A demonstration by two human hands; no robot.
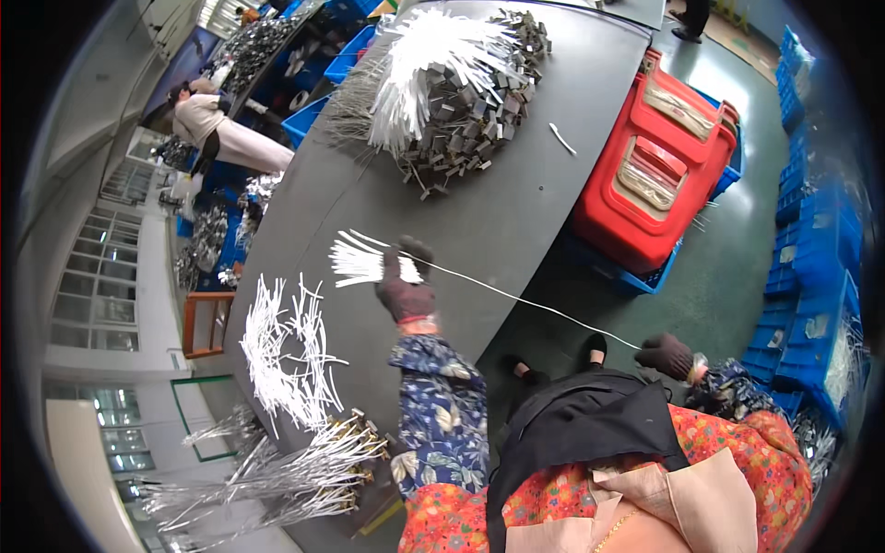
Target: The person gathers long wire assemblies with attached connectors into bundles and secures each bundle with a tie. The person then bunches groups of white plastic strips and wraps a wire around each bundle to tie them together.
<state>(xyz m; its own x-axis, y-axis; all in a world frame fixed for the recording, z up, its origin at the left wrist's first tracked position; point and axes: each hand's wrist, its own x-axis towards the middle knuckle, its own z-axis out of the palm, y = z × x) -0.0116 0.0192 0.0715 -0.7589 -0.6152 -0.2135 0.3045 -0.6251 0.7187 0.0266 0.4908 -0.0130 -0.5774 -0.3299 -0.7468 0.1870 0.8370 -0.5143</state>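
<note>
Left hand, gloved, clamps bundle of white ties on grey worktop, centre frame. Right hand, gloved, at 4 o'clock off worktop edge, fist closed on long white strand stretched taut between hands. Loose ties at 8 o'clock.

Factory floor: parts-heaped worktable, blue crates

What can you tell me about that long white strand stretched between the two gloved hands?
The long thin white strand looks like a plastic cord or tie, pulled nearly straight. It runs from the dark-gloved left hand, which presses a fanned bundle of white strips on the grey table, past the table edge to the dark-gloved right hand.
</note>
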